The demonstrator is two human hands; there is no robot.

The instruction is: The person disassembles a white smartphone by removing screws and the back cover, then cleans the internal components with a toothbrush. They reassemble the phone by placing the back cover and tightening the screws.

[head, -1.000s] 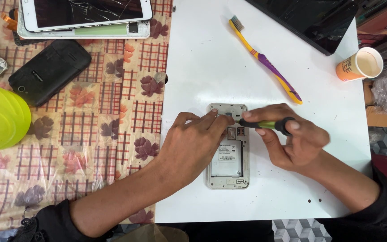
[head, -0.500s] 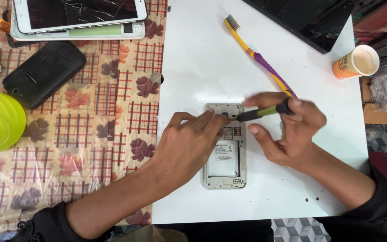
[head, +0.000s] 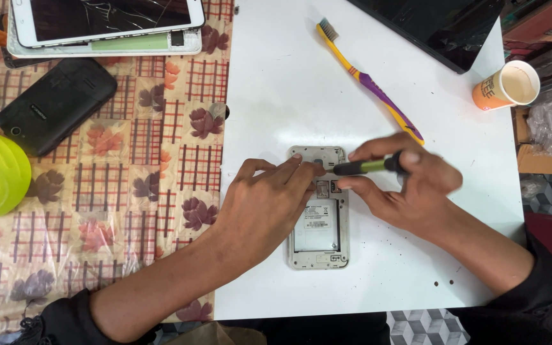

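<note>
Right now the opened phone [head: 318, 233] lies back-up on the white board [head: 276, 96], near edge centre, its white rectangular label showing in the battery bay. Left hand [head: 260, 204] presses flat on the phone's left side, fingers narrow and reaching to its far end. Right hand [head: 410, 185] pinches a green-and-black screwdriver [head: 365, 167], tip at the phone's far right corner. Far right, an orange paper cup [head: 506, 85] with a printed band; a yellow-purple toothbrush [head: 368, 80] lies diagonally; far left, a cracked white tablet [head: 107, 19] on the patterned cloth [head: 116, 191]
</note>
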